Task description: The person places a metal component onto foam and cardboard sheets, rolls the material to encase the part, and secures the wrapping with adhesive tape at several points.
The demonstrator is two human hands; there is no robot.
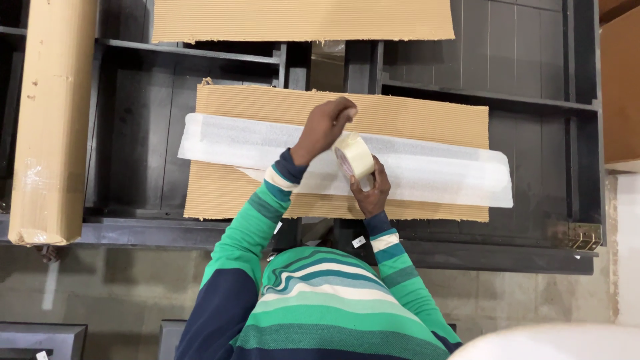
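Note:
My right hand [371,193] holds a roll of clear packing tape [354,155] upright from below. My left hand [325,127] reaches over it, with the fingertips pinched together at the roll's upper edge; I cannot make out a free strip of tape. Both hands hover over a long white foam sheet [440,170]. The sheet is wrapped around something that lies across a corrugated cardboard sheet [413,117]. The cardboard rests on a dark wooden furniture frame [140,140] that lies flat on the floor. My sleeves are green, white and navy striped.
A long bundle wrapped in brown paper [50,113] lies at the left, along the frame. Another corrugated sheet [300,20] covers the frame's far end. Brown board [620,87] stands at the right edge. Near me is grey tiled floor [127,287], with a dark panel [40,337] at the bottom left.

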